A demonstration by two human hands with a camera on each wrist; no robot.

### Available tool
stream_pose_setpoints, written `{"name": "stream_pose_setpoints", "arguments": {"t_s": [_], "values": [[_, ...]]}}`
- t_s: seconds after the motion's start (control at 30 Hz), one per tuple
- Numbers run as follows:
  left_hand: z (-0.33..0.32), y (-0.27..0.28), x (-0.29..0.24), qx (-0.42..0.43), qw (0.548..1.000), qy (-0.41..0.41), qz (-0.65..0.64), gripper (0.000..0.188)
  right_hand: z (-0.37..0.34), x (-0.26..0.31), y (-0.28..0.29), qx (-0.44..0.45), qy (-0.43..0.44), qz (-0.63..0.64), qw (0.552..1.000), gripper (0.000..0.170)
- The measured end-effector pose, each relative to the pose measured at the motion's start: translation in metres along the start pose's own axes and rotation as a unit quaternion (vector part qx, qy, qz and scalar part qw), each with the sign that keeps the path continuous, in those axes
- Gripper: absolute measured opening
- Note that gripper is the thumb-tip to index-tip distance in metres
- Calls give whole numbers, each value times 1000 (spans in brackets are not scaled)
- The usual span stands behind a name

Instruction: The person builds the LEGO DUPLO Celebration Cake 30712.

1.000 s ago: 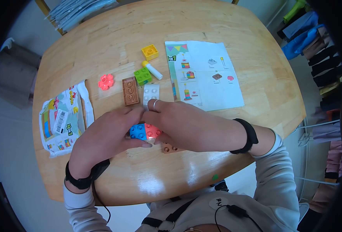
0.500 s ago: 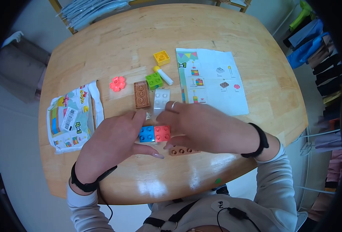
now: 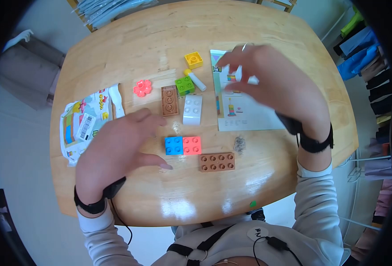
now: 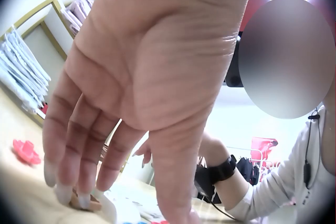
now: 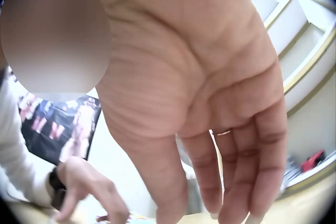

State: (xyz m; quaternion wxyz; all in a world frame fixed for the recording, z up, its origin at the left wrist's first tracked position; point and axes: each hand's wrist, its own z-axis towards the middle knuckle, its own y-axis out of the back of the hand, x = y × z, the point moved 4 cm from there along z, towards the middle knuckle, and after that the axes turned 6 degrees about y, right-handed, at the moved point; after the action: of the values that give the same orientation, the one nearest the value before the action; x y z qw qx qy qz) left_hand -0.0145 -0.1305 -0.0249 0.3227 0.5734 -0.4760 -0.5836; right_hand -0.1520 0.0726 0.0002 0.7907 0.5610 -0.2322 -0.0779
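Note:
On the table, a blue brick point(image 3: 174, 146) and a coral brick point(image 3: 192, 145) stand side by side, touching. The left hand point(image 3: 120, 148) is just left of them, fingers spread, holding nothing; its palm point(image 4: 152, 66) fills the left wrist view. Above the instruction sheet point(image 3: 249, 116) the right hand point(image 3: 271, 80) hangs with loosely bent fingers and nothing in its grip; the right wrist view shows its palm point(image 5: 194, 77). A brown studded brick point(image 3: 217, 162) lies right of the coral one. Behind are a white brick point(image 3: 192, 110) and an upturned brown brick point(image 3: 170, 101).
Farther back are a green brick point(image 3: 185, 85), a white stick with a yellow end point(image 3: 195, 80), a yellow brick point(image 3: 194, 60) and a coral flower point(image 3: 143, 88). A printed bag point(image 3: 87, 124) lies at the left. Clothes point(image 3: 373, 75) hang beyond the right edge.
The right hand has left the bricks and moved up and right over the sheet. The left hand has drawn back slightly leftward, leaving the blue and coral bricks uncovered.

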Motion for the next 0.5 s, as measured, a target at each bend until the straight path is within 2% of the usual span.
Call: {"name": "stream_pose_setpoints", "arguments": {"t_s": [0.07, 0.13, 0.27, 0.33, 0.37, 0.43, 0.5], "values": [[3, -8, -8, 22, 1000, -11, -5, 58, -6, 26, -17, 120, 38, 102, 987, 35], [8, -15, -15, 30, 999, -17, -2, 50, -17, 47, -38, 140, 126, 92, 978, 32], [15, -27, -11, 53, 998, 16, 16, 42, -17, 62, -74, 173, 124, 73, 974, 26], [14, -28, -6, 54, 998, -41, 4, 36, -11, 57, -79, 203, 74, 70, 974, 29], [16, -24, -2, 54, 998, -40, 5, 36, -10, 54, -78, 203, 75, 70, 974, 29], [19, -14, 5, 82, 992, -37, -90, 37, -8, 50, -66, 128, 114, 92, 981, 18], [18, -7, 15, 69, 989, -49, -118, 37, -4, 44, -53, 121, 70, 116, 983, 18]]}}
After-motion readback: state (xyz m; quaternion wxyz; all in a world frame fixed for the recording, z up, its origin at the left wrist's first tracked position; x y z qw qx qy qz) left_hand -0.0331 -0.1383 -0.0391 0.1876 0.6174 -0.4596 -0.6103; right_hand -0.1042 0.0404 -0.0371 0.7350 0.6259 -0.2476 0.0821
